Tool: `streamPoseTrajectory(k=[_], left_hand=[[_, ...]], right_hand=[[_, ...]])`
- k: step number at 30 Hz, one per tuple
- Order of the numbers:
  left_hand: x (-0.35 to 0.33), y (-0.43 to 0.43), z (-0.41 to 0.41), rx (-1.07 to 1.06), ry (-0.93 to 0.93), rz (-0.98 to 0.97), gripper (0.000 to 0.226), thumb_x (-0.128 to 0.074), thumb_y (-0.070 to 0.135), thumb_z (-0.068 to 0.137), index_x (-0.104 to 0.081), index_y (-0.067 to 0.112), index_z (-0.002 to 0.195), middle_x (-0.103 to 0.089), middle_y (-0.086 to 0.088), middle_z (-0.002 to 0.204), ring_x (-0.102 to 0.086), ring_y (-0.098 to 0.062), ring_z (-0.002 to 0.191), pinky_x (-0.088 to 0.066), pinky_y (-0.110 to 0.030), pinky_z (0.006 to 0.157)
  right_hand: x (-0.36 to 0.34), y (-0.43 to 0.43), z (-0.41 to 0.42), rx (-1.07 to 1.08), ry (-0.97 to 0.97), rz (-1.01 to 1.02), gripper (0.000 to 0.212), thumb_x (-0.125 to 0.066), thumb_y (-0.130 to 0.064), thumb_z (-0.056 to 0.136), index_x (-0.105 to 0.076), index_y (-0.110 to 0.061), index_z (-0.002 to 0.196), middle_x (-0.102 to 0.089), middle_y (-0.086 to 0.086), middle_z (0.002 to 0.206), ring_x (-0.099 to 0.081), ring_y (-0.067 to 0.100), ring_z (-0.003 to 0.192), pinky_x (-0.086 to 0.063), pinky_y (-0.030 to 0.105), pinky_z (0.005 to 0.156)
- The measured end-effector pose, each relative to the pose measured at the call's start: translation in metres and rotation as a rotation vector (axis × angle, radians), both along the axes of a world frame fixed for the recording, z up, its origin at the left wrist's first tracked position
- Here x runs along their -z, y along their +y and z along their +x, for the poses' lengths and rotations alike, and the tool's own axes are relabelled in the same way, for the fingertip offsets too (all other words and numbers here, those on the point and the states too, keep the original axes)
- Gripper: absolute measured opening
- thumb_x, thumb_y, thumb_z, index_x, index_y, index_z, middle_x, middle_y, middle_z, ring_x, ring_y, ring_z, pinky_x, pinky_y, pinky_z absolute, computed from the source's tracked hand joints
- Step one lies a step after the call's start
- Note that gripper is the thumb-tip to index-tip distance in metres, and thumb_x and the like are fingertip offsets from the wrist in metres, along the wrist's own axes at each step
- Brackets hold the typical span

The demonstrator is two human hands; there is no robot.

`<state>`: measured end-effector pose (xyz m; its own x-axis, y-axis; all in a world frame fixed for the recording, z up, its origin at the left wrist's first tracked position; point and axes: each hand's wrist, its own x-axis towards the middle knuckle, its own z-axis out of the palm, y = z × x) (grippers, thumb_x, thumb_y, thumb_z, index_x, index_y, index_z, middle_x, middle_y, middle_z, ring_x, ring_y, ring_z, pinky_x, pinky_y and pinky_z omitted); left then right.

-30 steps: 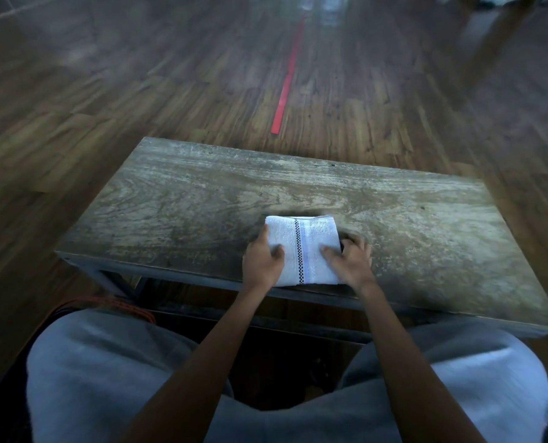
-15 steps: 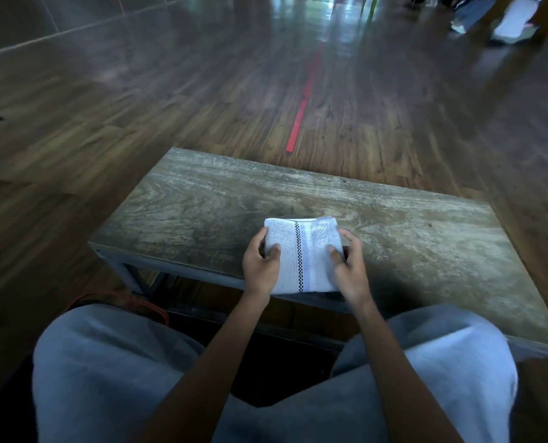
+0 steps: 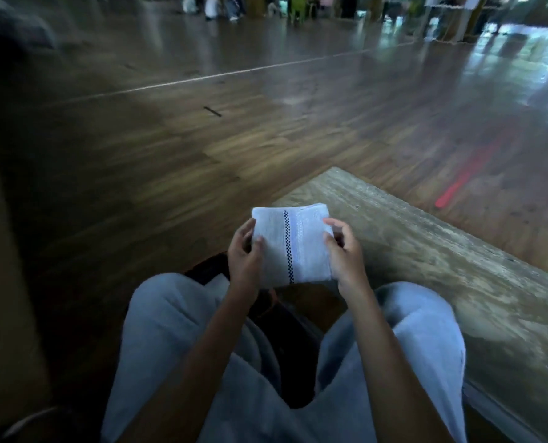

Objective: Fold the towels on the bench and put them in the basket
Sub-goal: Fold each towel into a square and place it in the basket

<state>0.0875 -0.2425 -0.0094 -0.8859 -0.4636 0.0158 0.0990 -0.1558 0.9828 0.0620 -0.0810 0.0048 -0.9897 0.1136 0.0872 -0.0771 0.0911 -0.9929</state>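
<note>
Folded small, the towel [image 3: 293, 247] is pinched between left grip [image 3: 244, 255] and right grip [image 3: 344, 255], held off the nine o'clock end of the worktop [image 3: 442, 251]; folding looks done, and placing it in the basket, unseen here, remains

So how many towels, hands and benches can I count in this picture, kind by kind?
Towels: 1, the white towel, folded, with a black checked stripe
Hands: 2, the left hand and right hand, both holding it
Benches: 1, the bench
Total: 4
</note>
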Motion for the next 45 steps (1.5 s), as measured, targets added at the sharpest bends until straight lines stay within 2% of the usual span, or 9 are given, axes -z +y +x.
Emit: streamPoseTrajectory(k=[4, 12, 14, 19, 24, 27, 32, 36, 45], left_hand=[[-0.004, -0.052, 0.035, -0.162, -0.008, 0.004, 0.034, -0.056, 0.008, 0.092, -0.055, 0.022, 0.123, -0.064, -0.006, 0.119, -0.063, -0.015, 0.102, -0.053, -0.028, 0.083], [0.006, -0.102, 0.082, -0.436, -0.072, 0.029, 0.038, -0.053, 0.005, 0.093, -0.052, 0.014, 0.13, -0.063, -0.003, 0.12, -0.061, -0.012, 0.099, -0.053, -0.035, 0.09], [0.011, -0.111, 0.085, -0.467, -0.087, 0.032, 0.038, -0.054, 0.005, 0.093, -0.053, 0.014, 0.13, -0.062, -0.001, 0.118, -0.061, -0.009, 0.096, -0.052, -0.033, 0.09], [0.039, -0.138, 0.076, -0.472, -0.173, 0.023, 0.042, -0.056, 0.008, 0.093, -0.051, 0.014, 0.134, -0.059, 0.001, 0.126, -0.058, -0.013, 0.111, -0.05, -0.034, 0.095], [0.084, -0.157, 0.046, -0.415, -0.275, 0.035, 0.043, -0.053, 0.004, 0.094, -0.048, 0.01, 0.136, -0.055, -0.004, 0.135, -0.054, -0.016, 0.12, -0.046, -0.039, 0.102], [0.112, -0.166, 0.023, -0.388, -0.346, 0.046, 0.044, -0.054, 0.004, 0.093, -0.049, 0.011, 0.136, -0.054, -0.004, 0.136, -0.052, -0.014, 0.12, -0.045, -0.032, 0.101], [0.165, -0.173, -0.008, -0.373, -0.453, 0.1, 0.045, -0.052, 0.001, 0.093, -0.048, 0.009, 0.136, -0.054, -0.005, 0.134, -0.052, -0.008, 0.111, -0.042, -0.02, 0.089], [0.215, -0.181, -0.023, -0.38, -0.571, 0.13, 0.045, -0.051, 0.003, 0.093, -0.048, 0.013, 0.137, -0.053, -0.003, 0.135, -0.051, -0.013, 0.117, -0.043, -0.026, 0.096], [0.294, -0.192, -0.045, -0.383, -0.687, 0.122, 0.046, -0.05, 0.005, 0.094, -0.046, 0.015, 0.139, -0.05, -0.001, 0.139, -0.048, -0.014, 0.123, -0.041, -0.026, 0.1]], right_hand=[[0.004, -0.056, 0.0, -0.18, 0.036, -0.009, 0.029, -0.057, -0.007, 0.088, -0.062, -0.034, 0.095, -0.048, -0.007, 0.073, -0.042, 0.003, 0.062, -0.038, 0.022, 0.063], [0.015, -0.133, 0.002, -0.456, -0.055, -0.012, 0.024, -0.057, -0.013, 0.087, -0.063, -0.034, 0.098, -0.064, -0.006, 0.108, -0.058, 0.014, 0.103, -0.045, 0.032, 0.088], [0.019, -0.146, 0.0, -0.492, -0.094, -0.001, 0.025, -0.055, -0.013, 0.087, -0.063, -0.032, 0.1, -0.064, -0.003, 0.111, -0.058, 0.013, 0.099, -0.045, 0.03, 0.084], [0.042, -0.173, -0.015, -0.524, -0.199, 0.029, 0.03, -0.049, -0.005, 0.089, -0.061, -0.031, 0.1, -0.06, -0.005, 0.09, -0.049, 0.012, 0.077, -0.04, 0.028, 0.064], [0.079, -0.187, -0.044, -0.499, -0.324, 0.118, 0.033, -0.045, 0.0, 0.091, -0.058, -0.018, 0.117, -0.056, -0.003, 0.114, -0.054, 0.004, 0.101, -0.044, 0.02, 0.077], [0.106, -0.194, -0.068, -0.493, -0.392, 0.201, 0.035, -0.044, 0.001, 0.092, -0.056, -0.016, 0.12, -0.053, -0.004, 0.116, -0.051, -0.007, 0.093, -0.045, 0.015, 0.074], [0.161, -0.21, -0.104, -0.503, -0.48, 0.308, 0.038, -0.043, 0.004, 0.088, -0.057, -0.023, 0.11, -0.057, -0.001, 0.116, -0.058, 0.015, 0.102, -0.045, 0.029, 0.082], [0.207, -0.224, -0.12, -0.53, -0.545, 0.386, 0.041, -0.041, 0.005, 0.087, -0.056, -0.023, 0.114, -0.061, 0.004, 0.11, -0.057, 0.013, 0.082, -0.044, 0.027, 0.069], [0.295, -0.239, -0.144, -0.548, -0.625, 0.438, 0.041, -0.04, 0.001, 0.09, -0.055, -0.024, 0.118, -0.054, 0.006, 0.128, -0.058, 0.017, 0.086, -0.043, 0.025, 0.062]])
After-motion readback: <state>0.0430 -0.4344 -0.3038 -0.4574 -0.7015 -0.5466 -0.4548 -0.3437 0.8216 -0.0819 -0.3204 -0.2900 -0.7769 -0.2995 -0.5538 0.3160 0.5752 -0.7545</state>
